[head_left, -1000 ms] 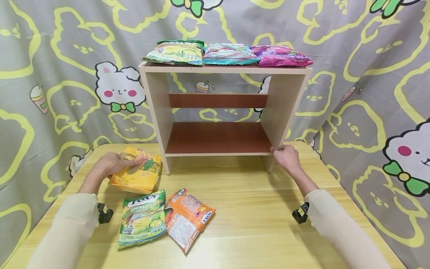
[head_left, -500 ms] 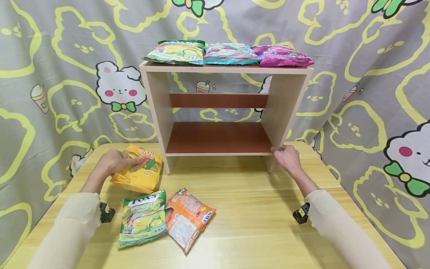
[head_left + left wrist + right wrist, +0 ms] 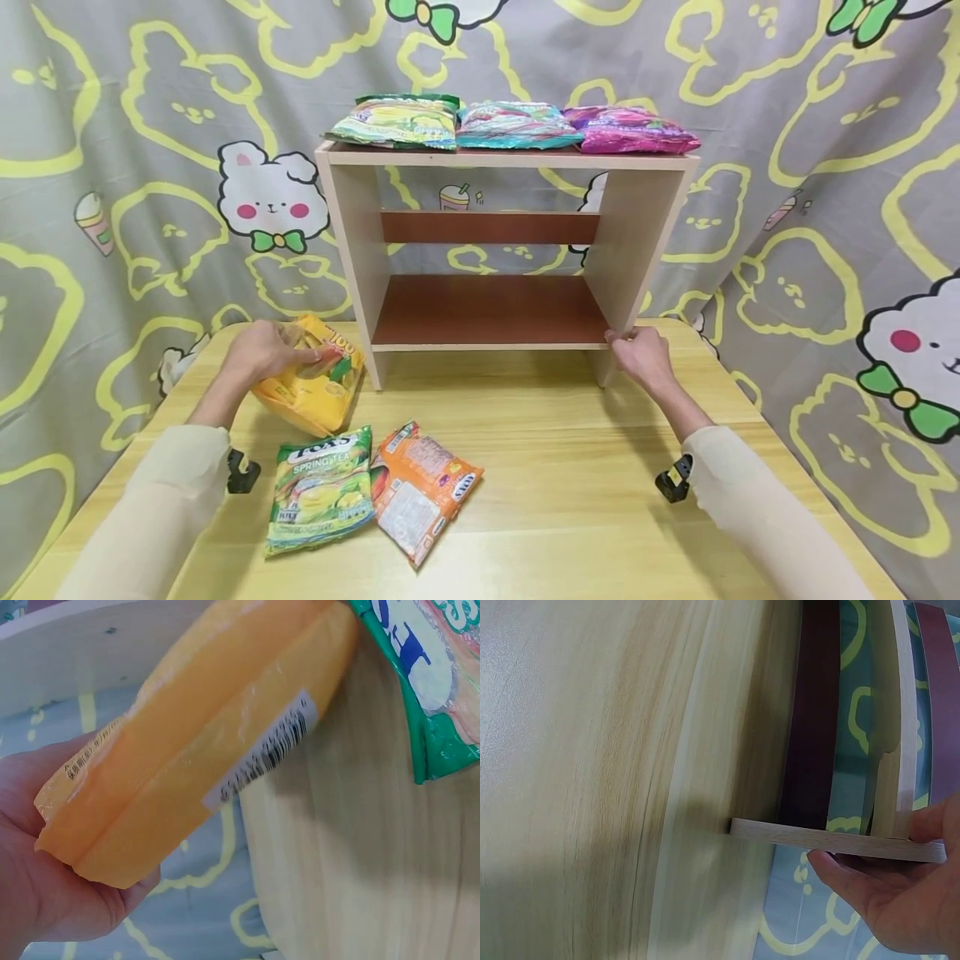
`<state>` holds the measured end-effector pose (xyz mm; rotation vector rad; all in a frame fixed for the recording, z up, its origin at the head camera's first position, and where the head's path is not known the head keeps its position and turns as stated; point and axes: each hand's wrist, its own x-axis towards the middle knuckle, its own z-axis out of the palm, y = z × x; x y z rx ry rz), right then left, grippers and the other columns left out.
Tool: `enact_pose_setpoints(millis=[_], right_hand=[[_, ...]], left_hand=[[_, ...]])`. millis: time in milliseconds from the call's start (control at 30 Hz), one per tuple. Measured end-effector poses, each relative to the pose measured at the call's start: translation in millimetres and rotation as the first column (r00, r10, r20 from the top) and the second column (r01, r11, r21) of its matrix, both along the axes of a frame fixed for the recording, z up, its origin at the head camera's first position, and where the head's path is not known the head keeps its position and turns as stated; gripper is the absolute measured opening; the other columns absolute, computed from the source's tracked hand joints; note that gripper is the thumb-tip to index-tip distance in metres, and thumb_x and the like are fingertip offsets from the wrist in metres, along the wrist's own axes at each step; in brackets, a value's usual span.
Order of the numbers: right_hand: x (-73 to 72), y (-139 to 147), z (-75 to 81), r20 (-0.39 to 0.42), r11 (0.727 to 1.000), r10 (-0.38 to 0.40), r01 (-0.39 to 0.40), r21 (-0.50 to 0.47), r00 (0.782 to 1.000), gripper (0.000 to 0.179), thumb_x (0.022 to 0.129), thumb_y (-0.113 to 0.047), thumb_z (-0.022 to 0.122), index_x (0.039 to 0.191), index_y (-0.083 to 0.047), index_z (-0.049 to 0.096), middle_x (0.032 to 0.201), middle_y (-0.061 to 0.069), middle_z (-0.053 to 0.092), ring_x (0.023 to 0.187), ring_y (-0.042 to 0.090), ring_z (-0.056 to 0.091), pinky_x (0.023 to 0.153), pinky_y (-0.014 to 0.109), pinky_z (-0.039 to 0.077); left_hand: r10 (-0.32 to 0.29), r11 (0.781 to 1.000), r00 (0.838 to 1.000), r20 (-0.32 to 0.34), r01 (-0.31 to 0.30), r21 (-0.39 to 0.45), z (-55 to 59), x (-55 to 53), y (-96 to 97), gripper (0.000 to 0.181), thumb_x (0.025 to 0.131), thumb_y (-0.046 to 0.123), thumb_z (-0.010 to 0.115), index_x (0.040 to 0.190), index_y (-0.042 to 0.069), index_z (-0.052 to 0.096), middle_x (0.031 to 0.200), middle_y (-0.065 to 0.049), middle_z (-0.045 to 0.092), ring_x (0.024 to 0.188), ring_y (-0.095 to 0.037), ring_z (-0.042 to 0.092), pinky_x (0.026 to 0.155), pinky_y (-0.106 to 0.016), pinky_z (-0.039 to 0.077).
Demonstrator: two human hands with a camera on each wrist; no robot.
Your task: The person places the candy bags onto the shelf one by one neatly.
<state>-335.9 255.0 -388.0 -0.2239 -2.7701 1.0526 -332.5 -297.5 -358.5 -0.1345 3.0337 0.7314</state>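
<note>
At the table's left, my left hand (image 3: 264,352) grips a yellow candy bag (image 3: 318,400) by its upper end. The left wrist view shows the bag's underside (image 3: 217,742), with a barcode, tilted in the grip and its end between thumb and fingers. My right hand (image 3: 643,357) holds the right side panel of a small wooden shelf (image 3: 487,346) near its lower board. Seen from the right wrist, thumb and fingers pinch that panel's edge (image 3: 817,838). In front of the yellow bag lie a green Fox's Spring Tea bag (image 3: 321,492) and an orange Fox's bag (image 3: 426,492), edges meeting.
On the shelf's top board sit a green-yellow bag (image 3: 401,122), a teal bag (image 3: 517,125) and a magenta bag (image 3: 633,131) in a row. The shelf stands at the back of the wooden table (image 3: 555,500). A patterned curtain (image 3: 172,100) hangs behind and at both sides.
My left hand has moved slightly up and right, and the yellow bag has gone from lying nearly flat to tilted, its hand end raised. My right hand keeps its hold on the shelf.
</note>
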Motion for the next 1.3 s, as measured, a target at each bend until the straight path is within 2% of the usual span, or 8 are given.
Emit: enact_pose_setpoints(millis=[300, 600, 833, 1033, 1100, 1167, 1233, 1300], right_hand=[[0.9, 0, -0.5, -0.012, 1.000, 0.005, -0.006, -0.010, 1.000, 0.048, 0.100, -0.037, 0.052, 0.110, 0.005, 0.072, 0.088, 0.025, 0.075, 0.071, 0.029, 0.067, 0.056, 0.029, 0.045], [0.0, -1, -1.0, -0.027, 1.000, 0.003, -0.004, -0.003, 1.000, 0.048, 0.100, -0.037, 0.051, 0.105, 0.005, 0.073, 0.087, 0.025, 0.075, 0.072, 0.031, 0.067, 0.056, 0.029, 0.045], [-0.2, -2, -2.1, -0.040, 1.000, -0.001, 0.001, 0.000, 0.999, 0.047, 0.099, -0.037, 0.053, 0.103, 0.005, 0.073, 0.082, 0.021, 0.075, 0.070, 0.029, 0.068, 0.055, 0.029, 0.045], [0.3, -2, -1.7, -0.043, 1.000, 0.003, -0.003, -0.001, 0.999, 0.046, 0.100, -0.036, 0.054, 0.106, 0.006, 0.073, 0.083, 0.022, 0.075, 0.069, 0.028, 0.069, 0.055, 0.029, 0.045], [0.5, -2, -1.2, -0.043, 1.000, 0.004, -0.004, 0.000, 0.999, 0.046, 0.100, -0.036, 0.054, 0.106, 0.006, 0.073, 0.082, 0.021, 0.075, 0.069, 0.028, 0.069, 0.056, 0.029, 0.045], [0.5, -1, -1.0, -0.043, 1.000, 0.006, -0.006, 0.000, 0.999, 0.046, 0.100, -0.036, 0.054, 0.106, 0.005, 0.074, 0.080, 0.020, 0.075, 0.069, 0.028, 0.069, 0.056, 0.029, 0.045], [0.6, -1, -0.9, -0.042, 1.000, 0.003, -0.003, 0.000, 0.999, 0.046, 0.100, -0.036, 0.054, 0.105, 0.005, 0.074, 0.080, 0.020, 0.075, 0.069, 0.028, 0.069, 0.056, 0.029, 0.044], [0.6, -1, -0.8, -0.039, 1.000, 0.000, 0.000, -0.002, 0.999, 0.046, 0.100, -0.037, 0.054, 0.105, 0.004, 0.074, 0.082, 0.021, 0.075, 0.069, 0.027, 0.069, 0.056, 0.029, 0.045]], left_hand=[[0.021, 0.998, 0.998, -0.053, -0.024, -0.057, 7.5, 5.8, 3.2, 0.053, 0.081, 0.045, 0.081, 0.073, 0.008, 0.044, 0.062, -0.001, 0.039, 0.056, -0.017, 0.043, 0.048, -0.028, 0.034], [-0.004, 0.994, 0.994, -0.108, -0.008, -0.109, 18.8, 11.4, 5.2, 0.049, 0.079, 0.044, 0.083, 0.077, 0.008, 0.051, 0.065, -0.003, 0.043, 0.060, -0.020, 0.045, 0.048, -0.029, 0.035], [-0.082, 0.989, 0.992, -0.094, 0.069, -0.128, 33.7, 17.2, 10.7, 0.053, 0.077, 0.046, 0.085, 0.072, 0.011, 0.044, 0.062, -0.001, 0.039, 0.057, -0.018, 0.041, 0.048, -0.028, 0.033], [-0.160, 0.976, 0.986, -0.042, 0.152, -0.156, 47.2, 22.7, 16.2, 0.049, 0.077, 0.044, 0.085, 0.077, 0.009, 0.052, 0.067, -0.003, 0.045, 0.064, -0.021, 0.046, 0.051, -0.030, 0.035], [-0.182, 0.970, 0.983, -0.027, 0.175, -0.170, 51.9, 24.7, 18.5, 0.047, 0.077, 0.042, 0.085, 0.080, 0.007, 0.055, 0.071, -0.006, 0.050, 0.066, -0.023, 0.048, 0.052, -0.030, 0.037], [-0.207, 0.962, 0.978, -0.022, 0.200, -0.185, 56.5, 26.7, 21.4, 0.048, 0.077, 0.042, 0.086, 0.089, 0.002, 0.063, 0.082, -0.014, 0.061, 0.069, -0.024, 0.052, 0.052, -0.030, 0.041], [-0.228, 0.955, 0.973, -0.013, 0.221, -0.200, 61.3, 28.9, 24.7, 0.057, 0.075, 0.044, 0.087, 0.102, -0.003, 0.068, 0.098, -0.024, 0.068, 0.072, -0.026, 0.055, 0.054, -0.031, 0.045], [-0.250, 0.947, 0.968, -0.004, 0.244, -0.207, 66.1, 31.7, 29.1, 0.069, 0.074, 0.045, 0.088, 0.116, -0.006, 0.068, 0.114, -0.030, 0.068, 0.077, -0.028, 0.059, 0.059, -0.035, 0.051]])
